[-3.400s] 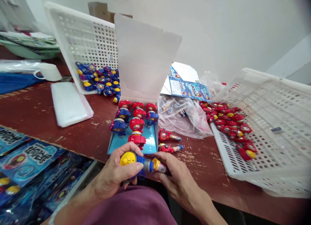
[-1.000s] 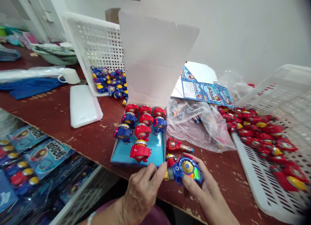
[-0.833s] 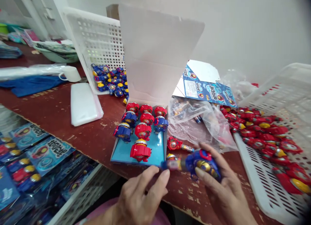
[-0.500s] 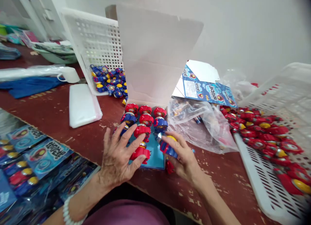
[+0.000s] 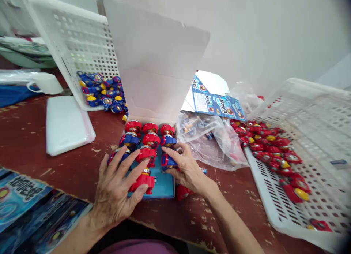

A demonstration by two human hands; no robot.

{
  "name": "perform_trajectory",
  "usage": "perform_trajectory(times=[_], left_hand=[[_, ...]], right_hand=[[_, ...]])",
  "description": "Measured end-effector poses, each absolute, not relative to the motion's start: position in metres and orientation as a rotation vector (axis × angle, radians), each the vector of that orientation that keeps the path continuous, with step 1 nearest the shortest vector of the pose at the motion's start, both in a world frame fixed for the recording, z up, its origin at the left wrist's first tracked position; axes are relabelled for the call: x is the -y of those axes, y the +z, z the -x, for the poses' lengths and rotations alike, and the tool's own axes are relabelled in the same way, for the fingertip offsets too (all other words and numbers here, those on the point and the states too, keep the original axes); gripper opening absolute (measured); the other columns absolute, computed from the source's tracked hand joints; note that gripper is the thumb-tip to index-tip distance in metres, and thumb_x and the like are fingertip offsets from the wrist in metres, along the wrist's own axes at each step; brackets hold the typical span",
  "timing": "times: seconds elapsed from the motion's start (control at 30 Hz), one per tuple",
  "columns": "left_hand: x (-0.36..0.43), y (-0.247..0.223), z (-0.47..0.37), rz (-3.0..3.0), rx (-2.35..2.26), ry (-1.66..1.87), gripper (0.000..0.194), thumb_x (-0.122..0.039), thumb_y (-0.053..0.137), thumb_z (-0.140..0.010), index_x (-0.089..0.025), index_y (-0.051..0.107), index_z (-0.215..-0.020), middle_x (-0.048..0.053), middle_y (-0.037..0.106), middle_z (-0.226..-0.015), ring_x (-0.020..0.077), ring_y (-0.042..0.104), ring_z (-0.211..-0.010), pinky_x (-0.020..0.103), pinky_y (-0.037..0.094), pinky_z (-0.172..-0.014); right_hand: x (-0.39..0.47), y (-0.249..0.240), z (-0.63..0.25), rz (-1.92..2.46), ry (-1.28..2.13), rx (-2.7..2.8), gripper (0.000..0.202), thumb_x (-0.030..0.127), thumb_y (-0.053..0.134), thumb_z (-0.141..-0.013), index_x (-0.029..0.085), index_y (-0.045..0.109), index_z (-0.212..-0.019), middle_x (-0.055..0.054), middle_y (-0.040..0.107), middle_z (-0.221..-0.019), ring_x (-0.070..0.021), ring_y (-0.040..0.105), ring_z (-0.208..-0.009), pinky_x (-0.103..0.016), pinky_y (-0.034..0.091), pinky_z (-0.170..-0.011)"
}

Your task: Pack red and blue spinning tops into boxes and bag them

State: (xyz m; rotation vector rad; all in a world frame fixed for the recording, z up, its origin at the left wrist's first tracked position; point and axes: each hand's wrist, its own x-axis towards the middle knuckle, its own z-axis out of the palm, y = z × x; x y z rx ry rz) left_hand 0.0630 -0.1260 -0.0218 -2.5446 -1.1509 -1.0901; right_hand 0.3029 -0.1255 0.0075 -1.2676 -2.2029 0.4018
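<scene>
In the head view, the blue toy [image 5: 168, 161] has just come in from beyond the right edge of the box [image 5: 161, 191]; half a second ago it was tilted above that side. Now it sits inside, along the right edge, in front of one blue toy and one red. The right column thus appears to reach three, level with the left, while the middle column has four. Whether the toy is fully seated cannot be told.

The person's right hand [image 5: 189, 170] grasps this toy between thumb and fingers. The left hand [image 5: 116, 188] is spread and clenches nothing; it lies over the left and middle columns, its fingertips seemingly resting on toys there, its thumb by the front red toy [image 5: 144, 181]. Bare blue floor shows at the box's near right corner. Just outside that corner, on the tabletop [image 5: 219, 213], a loose red toy [image 5: 183, 191] lies partly behind the right hand.

As for writing, the printed sheet [image 5: 216, 102] past the box's far right corner carries bold stylised letters and pictures of a round toy, but no word reads surely. Similar lettering marks the packet [image 5: 23, 190] below the tabletop's near left edge, equally unreadable. A small dark piece [image 5: 338, 161] on the right-hand basket [image 5: 263, 199] is too small to tell whether it bears words. The box's raised lid [image 5: 156, 60] shows no print on its near face.
</scene>
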Motion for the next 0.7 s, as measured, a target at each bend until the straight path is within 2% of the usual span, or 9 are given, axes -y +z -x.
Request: perform_trajectory(times=[0.1,0.17,0.2,0.27,0.33,0.4,0.53,0.6,0.7], left_hand=[[0.128,-0.017,-0.055,2.594,1.179,-1.234,0.046,-0.031,0.045,-0.090,-0.025,0.048,-0.135,0.011,0.042,-0.146,0.0342,0.032,-0.137,0.058,0.019,-0.112],[0.122,-0.011,-0.044,2.590,1.251,-1.403,0.044,-0.027,0.040,-0.092,-0.025,0.045,-0.136,0.009,0.040,-0.146,0.0305,0.033,-0.137,0.053,0.022,-0.113],[0.115,-0.008,-0.038,2.561,1.303,-1.486,0.043,-0.026,0.039,-0.093,-0.026,0.045,-0.136,0.008,0.041,-0.145,0.0284,0.035,-0.136,0.050,0.025,-0.113],[0.090,-0.003,-0.024,2.452,1.458,-1.624,0.040,-0.025,0.040,-0.093,-0.026,0.046,-0.133,0.006,0.045,-0.142,0.0244,0.038,-0.134,0.043,0.029,-0.112],[0.050,-0.002,-0.011,2.324,1.652,-1.679,0.039,-0.027,0.041,-0.093,-0.022,0.047,-0.131,0.007,0.049,-0.137,0.0221,0.043,-0.130,0.039,0.033,-0.110],[-0.002,-0.007,-0.003,2.276,1.821,-1.613,0.039,-0.027,0.038,-0.093,-0.015,0.049,-0.128,0.011,0.052,-0.131,0.0230,0.047,-0.124,0.041,0.036,-0.108],[-0.104,-0.030,-0.011,2.425,1.866,-1.417,0.027,-0.024,0.054,-0.087,-0.013,0.061,-0.110,0.012,0.063,-0.112,0.0243,0.058,-0.107,0.042,0.046,-0.097],[-0.135,-0.044,-0.024,2.525,1.764,-1.378,0.025,-0.029,0.060,-0.087,-0.014,0.062,-0.106,0.009,0.063,-0.110,0.0217,0.059,-0.103,0.042,0.049,-0.092],[-0.153,-0.061,-0.041,2.512,1.646,-1.443,0.025,-0.036,0.058,-0.090,-0.014,0.061,-0.103,0.007,0.063,-0.106,0.0181,0.061,-0.094,0.039,0.052,-0.084]], right_hand=[[0.134,0.004,-0.321,1.294,0.392,2.005,0.062,0.040,0.065,-0.087,0.026,0.040,-0.142,-0.012,0.033,-0.132,-0.0273,0.042,-0.119,-0.042,0.044,-0.098],[0.128,-0.004,-0.358,1.415,0.406,1.725,0.050,0.044,0.052,-0.092,0.024,0.043,-0.137,-0.012,0.040,-0.130,-0.0243,0.050,-0.111,-0.039,0.050,-0.088],[0.119,-0.011,-0.382,1.521,0.326,1.562,0.046,0.045,0.048,-0.092,0.020,0.048,-0.131,-0.012,0.048,-0.124,-0.0242,0.054,-0.105,-0.040,0.050,-0.087],[0.090,-0.032,-0.435,1.789,0.233,1.426,0.055,0.052,0.048,-0.084,0.010,0.055,-0.120,-0.017,0.058,-0.112,-0.0301,0.057,-0.102,-0.047,0.048,-0.089],[0.054,-0.056,-0.480,1.999,0.188,1.522,0.059,0.050,0.041,-0.080,0.005,0.057,-0.116,-0.021,0.059,-0.113,-0.0345,0.056,-0.107,-0.049,0.044,-0.096],[0.022,-0.079,-0.508,2.113,0.091,1.577,0.062,0.045,0.037,-0.075,0.001,0.058,-0.113,-0.026,0.058,-0.113,-0.0396,0.053,-0.112,-0.052,0.041,-0.099],[-0.011,-0.109,-0.517,2.274,-0.082,1.506,0.053,0.044,0.036,-0.075,0.010,0.065,-0.104,-0.027,0.055,-0.117,-0.0474,0.052,-0.111,-0.061,0.043,-0.087],[-0.015,-0.113,-0.512,2.366,-0.198,1.468,0.049,0.044,0.036,-0.077,0.014,0.067,-0.101,-0.024,0.055,-0.116,-0.0479,0.054,-0.106,-0.060,0.046,-0.082],[-0.014,-0.107,-0.506,2.384,-0.208,1.568,0.054,0.042,0.029,-0.080,0.009,0.067,-0.099,-0.025,0.058,-0.103,-0.0447,0.059,-0.094,-0.053,0.049,-0.081]])
